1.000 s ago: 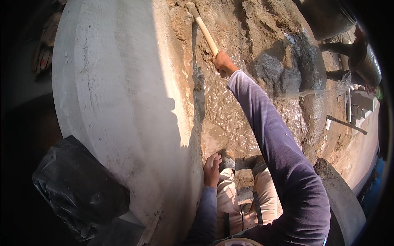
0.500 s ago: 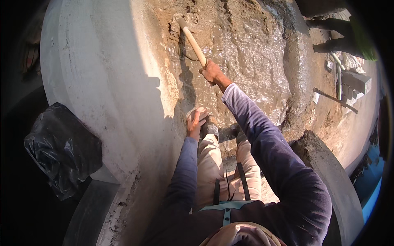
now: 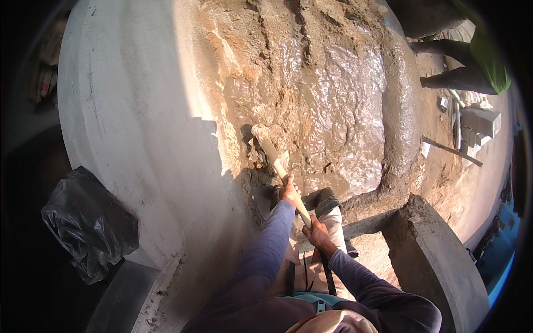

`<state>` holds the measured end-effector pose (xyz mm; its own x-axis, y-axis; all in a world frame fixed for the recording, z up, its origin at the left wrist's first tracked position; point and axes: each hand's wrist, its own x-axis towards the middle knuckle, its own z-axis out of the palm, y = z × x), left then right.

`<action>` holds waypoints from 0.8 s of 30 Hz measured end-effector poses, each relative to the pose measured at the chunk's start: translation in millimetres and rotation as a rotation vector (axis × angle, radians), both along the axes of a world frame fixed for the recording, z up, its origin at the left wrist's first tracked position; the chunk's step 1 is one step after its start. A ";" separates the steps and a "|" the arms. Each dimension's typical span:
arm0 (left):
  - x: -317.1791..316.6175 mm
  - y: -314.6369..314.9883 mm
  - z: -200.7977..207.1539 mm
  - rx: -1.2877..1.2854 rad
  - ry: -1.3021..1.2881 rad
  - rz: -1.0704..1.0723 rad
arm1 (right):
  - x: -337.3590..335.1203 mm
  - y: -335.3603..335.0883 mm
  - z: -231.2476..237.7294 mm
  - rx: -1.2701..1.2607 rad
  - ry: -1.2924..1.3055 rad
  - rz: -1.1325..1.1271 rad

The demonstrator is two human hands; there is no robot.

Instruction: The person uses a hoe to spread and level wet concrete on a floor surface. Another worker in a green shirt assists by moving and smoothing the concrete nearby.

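Both my hands grip the pale wooden handle of a hoe (image 3: 275, 159). My left hand (image 3: 289, 191) is closed round the middle of the handle, while my right hand (image 3: 317, 233) is wrapped round its near end, close to my legs. The hoe's head is caked with mud, so its exact shape is hidden. It lies in wet brown mud (image 3: 350, 111) just beyond my feet, and the handle slants from there down to the right.
A smooth concrete surface (image 3: 139, 111) rises along the left, with a black plastic sheet (image 3: 91, 222) below it. A broken concrete edge (image 3: 430, 238) stands at right. Grey blocks (image 3: 480, 122), a dark bar (image 3: 452, 151) and another person's legs (image 3: 452, 66) are farther right.
The hoe has come nearer to my feet, its head now showing in the mud. My left hand has taken hold of the handle; my right hand has moved back toward me.
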<state>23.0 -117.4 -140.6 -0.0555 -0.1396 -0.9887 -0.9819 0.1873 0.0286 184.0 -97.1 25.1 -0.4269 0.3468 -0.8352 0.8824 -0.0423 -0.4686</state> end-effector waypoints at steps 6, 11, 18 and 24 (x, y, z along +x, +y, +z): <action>-125.7 93.0 105.0 0.463 0.515 -0.123 | -127.8 55.0 -26.5 0.118 0.164 -0.232; -198.0 114.6 215.7 0.527 0.951 -0.283 | -351.9 200.4 -80.9 0.360 0.425 -0.311; -144.4 -26.2 146.8 0.235 0.449 -0.292 | -473.6 236.0 -148.1 0.166 0.274 -0.193; -150.1 -19.9 118.7 0.257 0.332 -0.282 | -346.6 164.4 -168.5 -0.125 0.296 -0.357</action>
<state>-127.1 -137.3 -21.9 -0.3735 0.1714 -0.9117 -0.8243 0.3895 0.4109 -162.6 67.3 -143.4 -0.5254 0.4198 -0.7401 0.6318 -0.3902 -0.6698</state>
